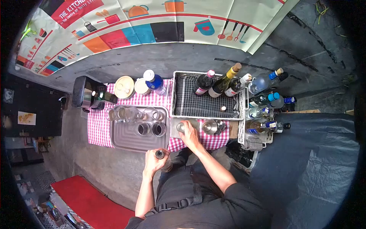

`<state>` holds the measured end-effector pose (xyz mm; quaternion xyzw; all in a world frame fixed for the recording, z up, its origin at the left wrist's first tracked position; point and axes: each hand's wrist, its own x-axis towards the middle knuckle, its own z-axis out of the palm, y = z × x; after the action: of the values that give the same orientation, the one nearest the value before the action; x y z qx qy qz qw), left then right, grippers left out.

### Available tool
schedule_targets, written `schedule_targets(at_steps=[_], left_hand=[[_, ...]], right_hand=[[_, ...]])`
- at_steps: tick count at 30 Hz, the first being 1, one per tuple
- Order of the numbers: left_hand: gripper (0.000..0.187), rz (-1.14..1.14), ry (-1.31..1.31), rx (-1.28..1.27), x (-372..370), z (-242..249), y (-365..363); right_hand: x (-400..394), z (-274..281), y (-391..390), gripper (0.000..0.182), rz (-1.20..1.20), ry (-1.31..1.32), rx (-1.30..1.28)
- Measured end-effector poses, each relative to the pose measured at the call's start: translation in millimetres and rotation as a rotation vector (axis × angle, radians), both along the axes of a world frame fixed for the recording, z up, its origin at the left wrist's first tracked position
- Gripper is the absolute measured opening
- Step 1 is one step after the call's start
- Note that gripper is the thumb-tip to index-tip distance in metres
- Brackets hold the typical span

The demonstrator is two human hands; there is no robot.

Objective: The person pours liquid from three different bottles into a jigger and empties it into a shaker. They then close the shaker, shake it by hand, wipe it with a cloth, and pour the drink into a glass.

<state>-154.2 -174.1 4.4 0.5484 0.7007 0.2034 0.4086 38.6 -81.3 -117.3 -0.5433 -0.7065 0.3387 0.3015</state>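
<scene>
My left hand [153,162] is closed round the neck of a dark bottle [159,154], held upright in front of the tray's near edge. The fingers of my right hand [189,135] are round a small clear glass [180,127], which is at the grey mat right of the tray. On the brown tray [126,142] two glasses of dark liquid [158,129] are near the right side, with several clear glasses [131,114] behind them. A metal cup [209,126] is just right of my right hand.
A white basket [177,115] with a checked cloth holds three wine bottles [222,83]. Several bottles [262,100] crowd the right end. A blue-labelled bottle [154,82], round containers [124,87] and a black appliance [84,91] line the back left.
</scene>
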Motion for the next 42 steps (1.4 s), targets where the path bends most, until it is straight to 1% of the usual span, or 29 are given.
schedule_targets(at_steps=[1,3,5,6,7,9,10,11,14,16,17,19,20,21,23,24,25,27,28,29,30,31,33,34,35,38,39,41,42], left_hand=[[0.012,-0.004,-0.001,0.003,-3,0,0],[0.011,-0.008,-0.010,0.019,-7,-1,1],[0.011,-0.023,-0.007,0.024,-9,1,4],[0.011,-0.033,-0.002,0.025,-10,2,6],[0.011,-0.041,-0.007,0.028,-11,1,7],[0.012,-0.055,-0.009,-0.001,-13,-4,9],[0.012,-0.063,-0.015,0.004,-12,-6,10],[0.012,-0.064,-0.026,0.023,-12,-7,12],[0.013,-0.073,-0.049,0.052,-10,-8,16],[0.013,-0.072,-0.049,0.039,-7,-8,17],[0.013,-0.072,-0.050,0.041,-6,-8,19],[0.013,-0.072,-0.068,0.026,-3,-7,20],[0.013,-0.073,-0.069,0.025,-2,-7,21],[0.012,-0.088,-0.066,0.032,0,-5,21],[0.012,-0.108,-0.063,0.042,4,-4,23],[0.012,-0.093,-0.073,0.042,6,-3,24],[0.013,-0.077,-0.084,0.042,7,-3,24],[0.013,-0.084,-0.069,0.054,10,-4,25],[0.013,-0.086,-0.056,0.066,11,-4,26],[0.013,-0.090,-0.055,0.064,13,-3,26],[0.013,-0.096,-0.058,0.065,14,-2,27],[0.013,-0.102,-0.060,0.067,15,-1,28],[0.013,-0.112,-0.057,0.066,17,0,30],[0.013,-0.119,-0.054,0.064,19,2,31],[0.013,-0.118,-0.051,0.065,21,4,32],[0.013,-0.115,-0.039,0.081,27,11,35],[0.013,-0.106,-0.023,0.082,29,11,35],[0.013,-0.100,-0.007,0.086,34,13,37],[0.013,-0.098,-0.017,0.095,37,16,38]], right_hand=[[-3,16,1,0.056,0.004,0.056,-0.035],[-5,46,6,0.058,-0.005,0.061,-0.034],[-3,66,15,0.058,-0.080,0.052,0.082],[1,75,24,0.060,-0.092,0.041,0.072],[5,77,33,0.060,-0.128,0.011,0.055],[16,79,54,0.061,-0.144,-0.048,0.110],[23,69,66,0.061,-0.146,-0.062,0.151],[28,59,75,0.059,-0.148,-0.075,0.082],[40,36,97,0.059,-0.147,-0.155,0.051],[44,20,107,0.059,-0.171,-0.230,-0.050],[45,13,111,0.059,-0.171,-0.232,-0.047],[46,7,115,0.058,-0.154,-0.189,-0.108],[46,3,116,0.057,-0.135,-0.254,-0.114],[44,7,115,0.057,-0.138,-0.254,-0.116],[44,18,114,0.060,-0.095,-0.306,-0.209],[47,22,111,0.058,-0.099,-0.314,-0.149],[51,27,110,0.058,-0.104,-0.311,-0.149],[69,39,105,0.053,-0.278,-0.231,-0.139],[82,51,102,0.045,-0.338,-0.249,-0.067],[104,43,101,0.041,-0.375,-0.278,-0.006],[120,40,100,0.040,-0.423,-0.438,0.032],[136,37,100,0.043,-0.455,-0.486,0.026],[159,27,106,0.051,-0.449,-0.580,-0.136],[168,16,109,0.053,-0.424,-0.555,-0.164],[173,4,113,0.053,-0.423,-0.551,-0.164],[180,-16,128,0.044,-0.252,-0.497,-0.254],[181,-21,131,0.044,-0.249,-0.493,-0.254],[184,-29,135,0.044,-0.258,-0.485,-0.120],[183,-26,134,0.035,-0.310,-0.426,0.033]])
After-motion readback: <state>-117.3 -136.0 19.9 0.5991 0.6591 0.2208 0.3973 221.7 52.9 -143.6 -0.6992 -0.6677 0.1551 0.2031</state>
